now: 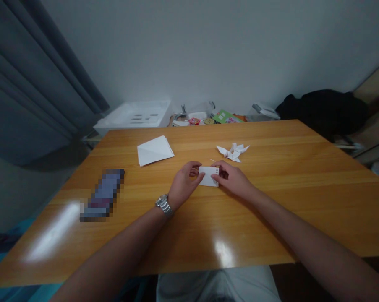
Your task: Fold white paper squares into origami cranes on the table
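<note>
Head view — both hands at table (271, 218) centre: left hand (183, 184) and right hand (232, 178) pinch a small folded paper (208, 176) from either side, fingers closed on its edges. Paper crane (232, 152) just behind, paper stack (154, 150) back-left.

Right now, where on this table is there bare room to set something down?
The widest bare patch of the table runs from the right hand to the right edge. Another lies between the forearms at the near edge. The middle is crowded: left hand and right hand pinch a folded paper, paper crane and white sheets just behind.
</note>
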Action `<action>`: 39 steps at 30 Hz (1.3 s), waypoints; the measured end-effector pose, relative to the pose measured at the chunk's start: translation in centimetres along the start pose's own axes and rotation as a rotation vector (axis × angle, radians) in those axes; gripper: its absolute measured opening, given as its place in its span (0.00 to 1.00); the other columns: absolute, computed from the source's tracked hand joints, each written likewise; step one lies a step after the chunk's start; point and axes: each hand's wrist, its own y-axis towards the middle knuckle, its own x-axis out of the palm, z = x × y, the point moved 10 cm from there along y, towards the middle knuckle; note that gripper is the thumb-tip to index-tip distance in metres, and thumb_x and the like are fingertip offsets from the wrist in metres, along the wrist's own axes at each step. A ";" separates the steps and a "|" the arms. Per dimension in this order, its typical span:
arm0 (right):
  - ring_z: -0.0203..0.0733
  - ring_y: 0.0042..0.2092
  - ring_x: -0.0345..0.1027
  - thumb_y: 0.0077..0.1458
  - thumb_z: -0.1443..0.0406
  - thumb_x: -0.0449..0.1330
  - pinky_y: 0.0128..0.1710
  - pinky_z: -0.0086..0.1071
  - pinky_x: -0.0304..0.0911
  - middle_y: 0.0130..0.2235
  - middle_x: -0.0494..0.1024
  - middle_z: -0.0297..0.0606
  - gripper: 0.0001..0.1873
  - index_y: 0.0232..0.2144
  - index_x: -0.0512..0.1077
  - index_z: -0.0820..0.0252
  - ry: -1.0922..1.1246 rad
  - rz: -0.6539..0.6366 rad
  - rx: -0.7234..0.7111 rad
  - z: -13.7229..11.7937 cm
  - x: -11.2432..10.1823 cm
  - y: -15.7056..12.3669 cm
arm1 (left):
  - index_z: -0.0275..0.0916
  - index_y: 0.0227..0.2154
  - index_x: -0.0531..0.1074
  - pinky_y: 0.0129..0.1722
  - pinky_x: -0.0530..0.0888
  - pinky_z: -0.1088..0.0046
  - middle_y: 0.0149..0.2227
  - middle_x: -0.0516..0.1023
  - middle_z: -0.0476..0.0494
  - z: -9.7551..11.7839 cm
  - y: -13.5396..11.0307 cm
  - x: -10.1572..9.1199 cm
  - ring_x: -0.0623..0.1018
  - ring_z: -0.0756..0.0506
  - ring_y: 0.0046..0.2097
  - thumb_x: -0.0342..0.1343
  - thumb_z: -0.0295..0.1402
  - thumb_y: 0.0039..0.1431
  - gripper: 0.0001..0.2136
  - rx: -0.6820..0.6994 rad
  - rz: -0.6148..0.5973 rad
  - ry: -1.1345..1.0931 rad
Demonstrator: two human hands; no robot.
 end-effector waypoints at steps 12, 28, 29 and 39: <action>0.46 0.42 0.70 0.60 0.66 0.61 0.44 0.39 0.66 0.40 0.75 0.41 0.13 0.48 0.75 0.57 -0.218 -0.003 -0.166 0.1 0.2 0.4 | 0.42 0.55 0.73 0.60 0.68 0.58 0.58 0.72 0.40 3.2 -1.6 2.9 0.72 0.40 0.58 0.52 0.37 0.68 0.15 0.390 -0.318 0.516; 0.48 0.52 0.70 0.63 0.65 0.60 0.53 0.47 0.67 0.50 0.76 0.46 0.10 0.45 0.80 0.55 -0.247 -0.155 -0.412 -2.0 0.2 -0.8 | 0.43 0.59 0.70 0.58 0.68 0.57 0.53 0.72 0.37 3.6 -2.2 2.8 0.72 0.39 0.54 0.50 0.45 0.68 0.21 0.375 -0.337 0.625; 0.48 0.53 0.70 0.63 0.65 0.60 0.53 0.47 0.67 0.51 0.76 0.47 0.11 0.45 0.80 0.56 -0.248 -0.156 -0.411 -2.1 0.3 -0.9 | 0.43 0.59 0.70 0.58 0.68 0.57 0.53 0.72 0.37 3.6 -2.2 2.8 0.72 0.39 0.54 0.50 0.45 0.68 0.21 0.371 -0.335 0.629; 0.52 0.61 0.67 0.62 0.64 0.61 0.60 0.50 0.64 0.61 0.72 0.47 0.13 0.49 0.79 0.54 -0.298 -0.181 -0.423 -2.7 0.1 -1.6 | 0.45 0.57 0.72 0.54 0.69 0.55 0.53 0.71 0.37 4.0 -2.1 2.6 0.72 0.37 0.53 0.51 0.50 0.66 0.23 0.337 -0.279 0.674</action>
